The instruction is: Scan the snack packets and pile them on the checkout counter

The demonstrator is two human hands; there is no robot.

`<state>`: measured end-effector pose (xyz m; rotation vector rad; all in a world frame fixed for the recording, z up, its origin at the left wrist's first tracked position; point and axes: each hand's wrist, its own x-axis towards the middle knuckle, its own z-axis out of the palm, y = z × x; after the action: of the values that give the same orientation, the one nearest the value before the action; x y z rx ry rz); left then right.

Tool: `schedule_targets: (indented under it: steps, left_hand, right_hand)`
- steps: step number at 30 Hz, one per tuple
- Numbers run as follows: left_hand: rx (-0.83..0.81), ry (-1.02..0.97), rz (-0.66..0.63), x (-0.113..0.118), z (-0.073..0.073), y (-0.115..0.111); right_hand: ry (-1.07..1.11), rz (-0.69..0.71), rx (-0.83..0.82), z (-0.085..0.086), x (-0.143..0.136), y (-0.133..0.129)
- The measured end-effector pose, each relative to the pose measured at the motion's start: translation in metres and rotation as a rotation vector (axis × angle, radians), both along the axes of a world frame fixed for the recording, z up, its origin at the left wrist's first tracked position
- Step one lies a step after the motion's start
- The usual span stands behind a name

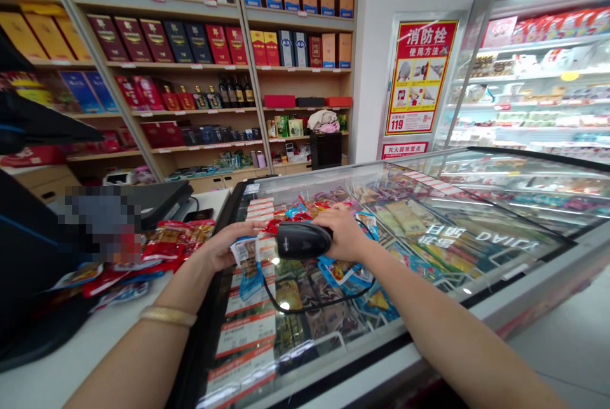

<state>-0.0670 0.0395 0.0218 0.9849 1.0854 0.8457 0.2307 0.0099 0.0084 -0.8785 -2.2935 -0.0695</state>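
Observation:
My right hand [347,234] is wrapped round a black barcode scanner [301,241] held over the freezer's glass top. Its black cable [312,308] loops across the glass beneath. To the left, my left hand [225,245], with a gold bracelet [168,315] on the wrist, grips a small blue-and-clear snack packet [248,269] that hangs down beside the scanner's front end. Blue snack packets [344,272] lie on the glass under and beside my right hand, and red-and-blue ones [299,208] lie just behind the scanner.
Red snack packets [177,241] are piled on the white counter [119,326] at left, by a black monitor stand [28,269]. Orange-and-white price labels [245,333] line the glass-topped freezer [476,288]. Shelves of boxes [181,72] and a lit fridge [534,91] stand behind.

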Motion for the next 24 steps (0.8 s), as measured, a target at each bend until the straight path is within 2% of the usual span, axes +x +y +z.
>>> schedule_targets:
  steps: [7, 24]
  left_hand:
    - [-0.034, 0.070, -0.049, 0.001, -0.012, 0.006]
    - [-0.032, -0.001, -0.040, 0.000, -0.015, 0.006]
  right_hand:
    - [-0.066, 0.021, 0.037, 0.006, -0.006, -0.009]
    - [-0.163, 0.020, 0.007, 0.013, -0.009, -0.015]
